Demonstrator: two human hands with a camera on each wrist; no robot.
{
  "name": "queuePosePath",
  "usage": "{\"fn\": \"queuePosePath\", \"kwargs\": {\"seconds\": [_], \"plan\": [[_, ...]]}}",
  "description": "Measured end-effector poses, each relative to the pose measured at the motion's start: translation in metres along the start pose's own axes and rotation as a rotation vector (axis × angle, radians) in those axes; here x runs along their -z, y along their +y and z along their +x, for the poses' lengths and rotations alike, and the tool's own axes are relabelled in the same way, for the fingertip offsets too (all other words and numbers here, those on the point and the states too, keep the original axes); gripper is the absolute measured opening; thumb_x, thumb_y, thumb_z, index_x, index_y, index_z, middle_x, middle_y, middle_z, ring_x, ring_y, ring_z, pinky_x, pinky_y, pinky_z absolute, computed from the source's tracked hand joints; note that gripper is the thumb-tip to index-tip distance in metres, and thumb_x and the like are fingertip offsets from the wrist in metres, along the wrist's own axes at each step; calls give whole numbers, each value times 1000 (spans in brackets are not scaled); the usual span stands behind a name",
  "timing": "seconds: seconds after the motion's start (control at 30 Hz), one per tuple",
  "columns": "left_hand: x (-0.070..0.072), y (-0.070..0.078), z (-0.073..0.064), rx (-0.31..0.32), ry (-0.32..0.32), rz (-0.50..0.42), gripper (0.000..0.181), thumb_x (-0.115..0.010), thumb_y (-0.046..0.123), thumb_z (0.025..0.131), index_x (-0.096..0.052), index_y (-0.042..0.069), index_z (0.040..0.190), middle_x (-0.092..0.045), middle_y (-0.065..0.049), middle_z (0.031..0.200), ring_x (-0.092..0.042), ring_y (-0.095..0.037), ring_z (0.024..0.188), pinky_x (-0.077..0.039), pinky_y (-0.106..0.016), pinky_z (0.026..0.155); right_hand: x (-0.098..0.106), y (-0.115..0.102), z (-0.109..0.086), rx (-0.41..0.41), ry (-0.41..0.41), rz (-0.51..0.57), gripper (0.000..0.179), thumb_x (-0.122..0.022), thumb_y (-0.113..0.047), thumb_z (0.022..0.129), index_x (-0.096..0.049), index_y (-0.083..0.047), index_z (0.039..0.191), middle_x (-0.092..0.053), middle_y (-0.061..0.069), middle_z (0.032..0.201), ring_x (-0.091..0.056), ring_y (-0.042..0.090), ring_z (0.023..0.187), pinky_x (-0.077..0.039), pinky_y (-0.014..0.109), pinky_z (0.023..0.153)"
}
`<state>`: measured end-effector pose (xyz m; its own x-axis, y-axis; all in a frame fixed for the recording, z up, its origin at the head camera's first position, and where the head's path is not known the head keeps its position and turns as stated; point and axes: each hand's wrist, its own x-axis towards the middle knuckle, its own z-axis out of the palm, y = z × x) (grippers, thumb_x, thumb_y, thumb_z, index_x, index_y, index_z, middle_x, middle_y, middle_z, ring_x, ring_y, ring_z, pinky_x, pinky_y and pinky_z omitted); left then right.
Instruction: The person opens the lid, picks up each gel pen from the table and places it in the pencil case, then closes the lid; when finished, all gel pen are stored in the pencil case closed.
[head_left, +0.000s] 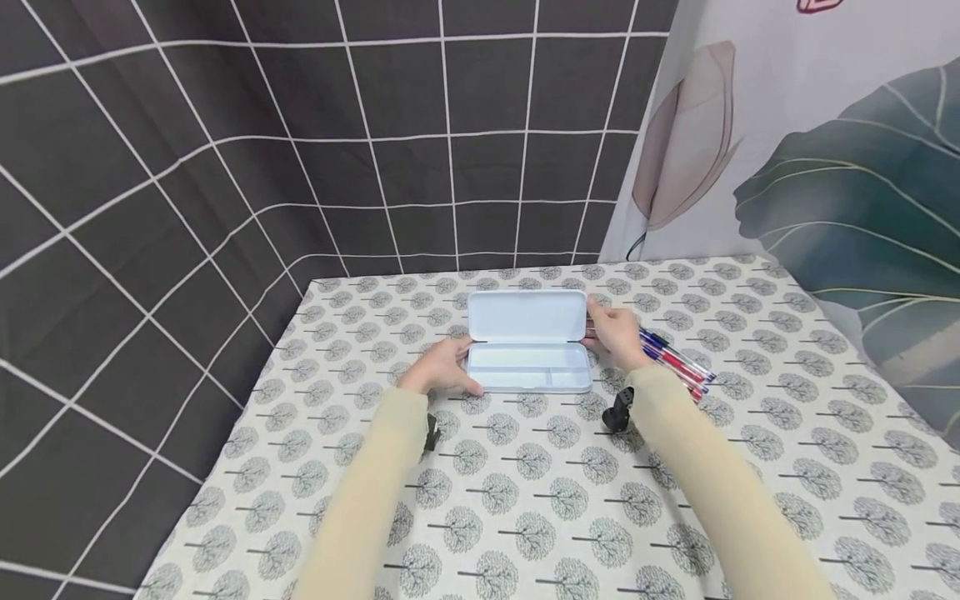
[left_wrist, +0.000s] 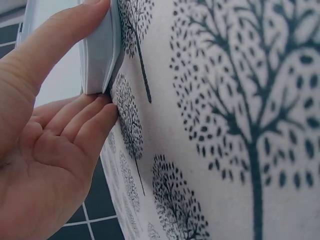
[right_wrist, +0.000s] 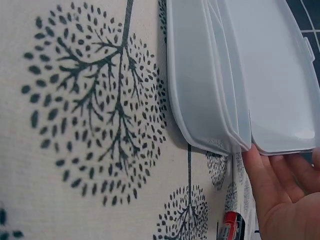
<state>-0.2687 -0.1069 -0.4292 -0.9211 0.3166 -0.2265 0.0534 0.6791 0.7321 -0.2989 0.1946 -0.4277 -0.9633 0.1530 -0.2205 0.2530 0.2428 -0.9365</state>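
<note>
A pale blue pencil case [head_left: 510,381] stands on the table with its lid [head_left: 527,315] raised at the back. Its base shows a long compartment behind and divided ones in front, with nothing inside. My left hand [head_left: 442,367] holds the left end of the base; in the left wrist view the thumb lies over the front corner and the fingers reach behind the case wall [left_wrist: 100,57]. At the lid's right edge, my right hand [head_left: 617,337] grips it, thumb on the edge. The right wrist view has the fingers [right_wrist: 272,182] behind the lid, by the hinge.
Several pens [head_left: 678,360] with blue and red parts lie on the table just right of my right hand, partly under the wrist. A tree-print cloth [head_left: 532,467] covers the table. A dark gridded curtain [head_left: 397,167] hangs behind and to the left, a leaf-print one [head_left: 862,192] to the right.
</note>
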Motion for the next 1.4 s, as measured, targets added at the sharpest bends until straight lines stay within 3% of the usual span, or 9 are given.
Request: {"fn": "queuePosePath", "kwargs": {"seconds": [0.37, 0.53, 0.63, 0.73, 0.9, 1.07, 1.2, 1.4], "plan": [[0, -4, -1, -30, 7, 32, 105, -92, 19, 58, -39, 4, 148, -42, -10, 153, -42, -27, 140, -30, -42, 120, -2, 0, 4, -28, 16, -54, 65, -42, -46, 102, -47, 7, 139, -61, 19, 112, -63, 5, 71, -60, 20, 76], [-1, -6, -1, -29, 8, 51, 102, -93, 20, 58, -44, 8, 146, -47, -9, 150, -44, -29, 138, -30, -46, 119, 2, -2, 4, -64, -40, 26, 60, -42, -40, 103, -45, 9, 138, -63, 14, 108, -67, 5, 71, -59, 26, 85], [-2, -7, -1, -18, 8, 54, 102, -93, 20, 58, -43, 8, 147, -47, -10, 150, -44, -30, 138, -30, -47, 119, 10, -6, 3, -44, -54, 53, 52, -44, -32, 102, -51, 9, 132, -66, 15, 109, -71, 13, 82, -58, 31, 91], [-1, -7, -1, -10, 10, 53, 104, -92, 20, 59, -41, 7, 148, -45, -11, 151, -43, -30, 139, -30, -47, 120, 24, -12, -3, 22, -41, -49, 50, -48, -32, 98, -56, 6, 129, -66, 19, 117, -70, 24, 99, -57, 35, 95], [-1, -4, -1, -18, 17, 52, 104, -92, 19, 59, -39, 5, 148, -43, -11, 152, -42, -30, 140, -29, -45, 120, 49, -21, -21, 150, -40, -420, 58, -52, -45, 95, -57, 0, 130, -62, 22, 127, -60, 38, 116, -45, 51, 105], [-1, -5, 1, -30, 2, 32, 105, -92, 19, 59, -38, 4, 149, -42, -12, 153, -43, -28, 139, -30, -42, 120, 60, -21, -36, 248, -77, -651, 46, -55, -35, 94, -64, 0, 123, -62, 23, 129, -52, 43, 124, -38, 61, 107], [0, -7, 3, -28, 1, 41, 107, -92, 21, 60, -36, 5, 150, -40, -10, 154, -42, -27, 140, -29, -40, 120, 65, -15, -44, 295, -83, -764, 36, -59, -24, 92, -69, 1, 114, -69, 23, 115, -62, 42, 109, -47, 59, 97], [2, -10, 4, -47, -1, 45, 106, -92, 19, 59, -38, 6, 149, -43, -9, 152, -41, -28, 140, -27, -43, 121, 74, -8, -55, 275, -127, -863, 26, -64, -18, 87, -71, 2, 102, -72, 18, 97, -65, 31, 84, -52, 54, 80]]}}
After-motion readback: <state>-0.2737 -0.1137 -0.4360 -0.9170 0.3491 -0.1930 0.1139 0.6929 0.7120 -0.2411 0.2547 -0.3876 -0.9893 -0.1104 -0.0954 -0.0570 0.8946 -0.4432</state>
